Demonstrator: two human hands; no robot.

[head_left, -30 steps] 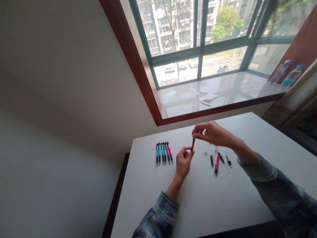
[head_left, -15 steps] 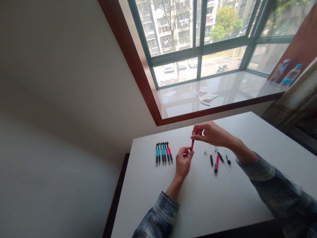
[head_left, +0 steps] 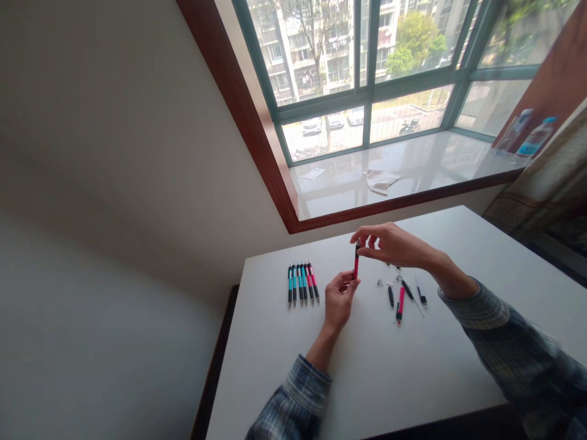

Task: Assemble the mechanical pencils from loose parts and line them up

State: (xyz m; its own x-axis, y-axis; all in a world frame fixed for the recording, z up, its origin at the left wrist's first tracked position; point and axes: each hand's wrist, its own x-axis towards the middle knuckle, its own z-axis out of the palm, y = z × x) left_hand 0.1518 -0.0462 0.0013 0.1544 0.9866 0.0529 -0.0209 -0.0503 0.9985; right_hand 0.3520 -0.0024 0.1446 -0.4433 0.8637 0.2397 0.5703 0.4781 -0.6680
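My left hand [head_left: 338,300] pinches a pink and black ballpoint pen [head_left: 356,264] by its lower end and holds it upright above the white table. At the pen's black top end, the thumb and fingers of my right hand [head_left: 383,243] are around it, and its silvery tip shows between them. To the right of the pen lie loose pen parts: a pink barrel [head_left: 402,296] with a black clip, a black grip [head_left: 391,297], another slim black piece [head_left: 407,289] and thin white refills. Small clear and metal bits are scattered near them.
Left of my hands, several assembled pens [head_left: 301,283], blue and pink, stand in a neat row on the white table [head_left: 293,354]. Behind the table, a windowsill [head_left: 339,201] holds a cloth [head_left: 381,180], and a plastic bottle [head_left: 536,139] stands at its right end.
My right hand's fingers have loosened and shifted slightly up at the pen's top, and more of its black end shows. My left hand keeps its hold on the pen.
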